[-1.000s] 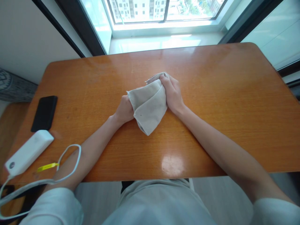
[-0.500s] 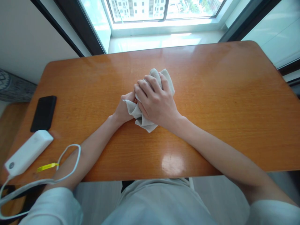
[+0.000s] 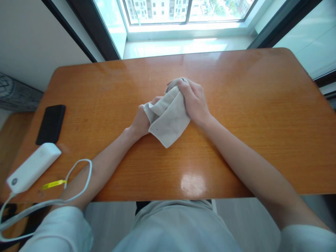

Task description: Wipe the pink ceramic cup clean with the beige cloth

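Both hands are together over the middle of the wooden table (image 3: 236,105), on a pale grey cloth (image 3: 170,117). From the right, my right hand (image 3: 196,99) is closed round the cloth's upper part, its thumb lying over the top. On the left side, my left hand (image 3: 143,117) is closed at the cloth's edge, with most of its fingers hidden under the folds. One corner of the cloth hangs down towards me. Whether anything else lies inside the cloth is hidden.
A black phone (image 3: 51,124) lies at the table's left. Nearer me is a white oblong device (image 3: 34,168) with a white cable (image 3: 88,178) looping over my left forearm. A yellow tag (image 3: 54,184) sits on the cable. Beyond the far edge is a window (image 3: 187,12).
My right hand has turned from lying over the cloth with its back up to gripping it from the right side. The cloth has shifted, and a broader face of it now shows.
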Demonstrator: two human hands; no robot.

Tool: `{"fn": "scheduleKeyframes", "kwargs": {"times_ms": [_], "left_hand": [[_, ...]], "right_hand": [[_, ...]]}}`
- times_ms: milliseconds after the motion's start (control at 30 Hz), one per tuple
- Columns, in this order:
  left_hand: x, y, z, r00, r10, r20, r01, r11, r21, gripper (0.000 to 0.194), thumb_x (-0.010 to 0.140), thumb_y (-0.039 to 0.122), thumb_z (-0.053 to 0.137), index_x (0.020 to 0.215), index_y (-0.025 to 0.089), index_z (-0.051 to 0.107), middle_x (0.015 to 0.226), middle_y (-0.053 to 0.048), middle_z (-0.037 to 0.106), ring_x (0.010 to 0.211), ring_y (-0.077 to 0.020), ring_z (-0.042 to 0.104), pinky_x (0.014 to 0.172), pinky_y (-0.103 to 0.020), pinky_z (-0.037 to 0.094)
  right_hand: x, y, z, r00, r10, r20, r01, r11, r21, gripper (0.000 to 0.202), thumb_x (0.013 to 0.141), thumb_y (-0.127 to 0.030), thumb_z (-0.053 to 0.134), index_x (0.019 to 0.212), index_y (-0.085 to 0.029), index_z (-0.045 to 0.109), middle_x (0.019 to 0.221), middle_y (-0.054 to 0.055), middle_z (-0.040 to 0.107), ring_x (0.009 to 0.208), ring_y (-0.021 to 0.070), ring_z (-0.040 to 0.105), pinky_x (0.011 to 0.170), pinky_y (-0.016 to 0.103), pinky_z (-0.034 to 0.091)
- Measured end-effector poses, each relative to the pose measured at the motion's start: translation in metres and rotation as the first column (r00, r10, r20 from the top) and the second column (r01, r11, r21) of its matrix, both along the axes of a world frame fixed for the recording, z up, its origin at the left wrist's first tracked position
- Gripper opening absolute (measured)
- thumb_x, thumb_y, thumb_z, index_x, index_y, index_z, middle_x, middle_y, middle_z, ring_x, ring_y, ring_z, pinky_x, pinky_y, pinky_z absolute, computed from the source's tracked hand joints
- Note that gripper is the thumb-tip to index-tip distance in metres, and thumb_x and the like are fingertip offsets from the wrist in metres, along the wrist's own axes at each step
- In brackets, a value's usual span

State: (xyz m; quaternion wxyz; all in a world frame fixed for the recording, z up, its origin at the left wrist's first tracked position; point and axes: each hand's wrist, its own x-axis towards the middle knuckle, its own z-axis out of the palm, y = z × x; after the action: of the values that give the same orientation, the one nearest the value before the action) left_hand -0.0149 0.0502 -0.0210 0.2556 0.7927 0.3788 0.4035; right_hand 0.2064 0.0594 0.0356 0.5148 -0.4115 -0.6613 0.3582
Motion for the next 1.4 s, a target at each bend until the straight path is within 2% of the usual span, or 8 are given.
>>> {"fn": "scheduleKeyframes", "kwargs": {"times_ms": [133,267,400,500,600,967,1267,1400], "left_hand": [[-0.001,0.004,-0.005,0.999,0.039,-0.018,-0.036,0.992,0.119,0.033,0.097,0.044,0.07,0.075,0.024,0.053,0.07,0.001,0.067,0.061,-0.0159,0.059,0.059,-0.032,0.044],[-0.002,0.005,-0.002,0.997,0.065,-0.038,-0.059,0.988,0.143,0.044,0.094,0.039,0.069,0.066,0.024,0.038,0.06,0.002,0.055,0.055,-0.0137,0.048,0.055,-0.032,0.037],[-0.004,0.002,0.001,0.999,0.027,-0.038,-0.023,0.994,0.105,0.037,0.098,0.045,0.073,0.073,0.024,0.055,0.07,-0.001,0.067,0.061,-0.0165,0.061,0.061,-0.033,0.048],[-0.003,-0.003,0.007,1.0,-0.009,-0.011,0.009,0.999,0.031,0.038,0.1,0.059,0.078,0.117,0.026,0.076,0.106,-0.005,0.085,0.088,-0.0228,0.079,0.079,-0.037,0.062],[0.001,-0.007,0.013,1.0,0.005,-0.008,-0.005,0.999,-0.034,0.059,0.107,0.072,0.069,0.145,0.027,0.068,0.123,-0.005,0.085,0.1,-0.0234,0.08,0.087,-0.038,0.063],[-0.006,-0.001,0.004,0.99,0.039,-0.137,-0.028,0.996,0.082,0.062,0.113,0.083,0.047,0.104,0.023,0.058,0.081,0.002,0.06,0.071,-0.0124,0.046,0.064,-0.034,0.039],[0.006,-0.008,0.016,1.0,0.012,-0.016,-0.011,0.998,0.059,0.042,0.109,0.065,0.069,0.123,0.026,0.07,0.092,0.0,0.076,0.074,-0.0163,0.067,0.064,-0.034,0.048],[0.003,-0.004,0.004,0.998,-0.001,0.069,0.004,0.999,-0.046,0.041,0.112,0.064,0.062,0.127,0.028,0.074,0.094,-0.002,0.079,0.075,-0.0184,0.07,0.066,-0.035,0.055]], "right_hand": [[0.003,0.008,-0.019,0.951,0.005,-0.31,-0.071,0.977,-0.202,0.07,0.105,-0.089,0.048,0.091,-0.029,0.082,0.103,0.004,0.085,0.109,0.0253,0.079,0.11,0.042,0.061],[0.005,0.012,-0.029,0.942,-0.024,-0.335,-0.072,0.96,-0.272,0.067,0.098,-0.094,0.055,0.087,-0.032,0.08,0.099,0.002,0.086,0.111,0.027,0.078,0.113,0.044,0.06],[0.005,0.006,-0.019,0.985,-0.025,-0.169,0.006,0.994,-0.113,0.064,0.109,-0.083,0.045,0.093,-0.032,0.08,0.107,0.003,0.088,0.112,0.0274,0.078,0.114,0.046,0.059],[0.001,-0.005,-0.007,0.994,-0.056,0.093,0.048,0.995,0.084,0.055,0.119,-0.065,0.037,0.108,-0.031,0.079,0.117,0.006,0.087,0.116,0.028,0.077,0.113,0.048,0.06],[-0.006,-0.019,0.002,0.913,-0.174,0.369,0.071,0.959,0.276,0.044,0.121,-0.045,0.036,0.123,-0.029,0.077,0.128,0.01,0.084,0.124,0.0313,0.074,0.116,0.054,0.057],[-0.032,-0.048,0.009,0.609,-0.349,0.713,-0.095,0.86,0.501,0.033,0.117,-0.031,0.046,0.141,-0.03,0.068,0.143,0.011,0.078,0.146,0.0399,0.063,0.139,0.071,0.036],[-0.014,-0.019,0.007,0.842,-0.269,0.467,0.11,0.934,0.34,0.046,0.122,-0.043,0.035,0.118,-0.03,0.079,0.119,0.009,0.084,0.118,0.0313,0.075,0.111,0.053,0.059],[-0.001,0.0,-0.004,0.946,-0.151,0.285,0.105,0.98,0.169,0.057,0.121,-0.061,0.035,0.112,-0.032,0.083,0.107,0.006,0.086,0.105,0.0269,0.079,0.099,0.045,0.063]]}}
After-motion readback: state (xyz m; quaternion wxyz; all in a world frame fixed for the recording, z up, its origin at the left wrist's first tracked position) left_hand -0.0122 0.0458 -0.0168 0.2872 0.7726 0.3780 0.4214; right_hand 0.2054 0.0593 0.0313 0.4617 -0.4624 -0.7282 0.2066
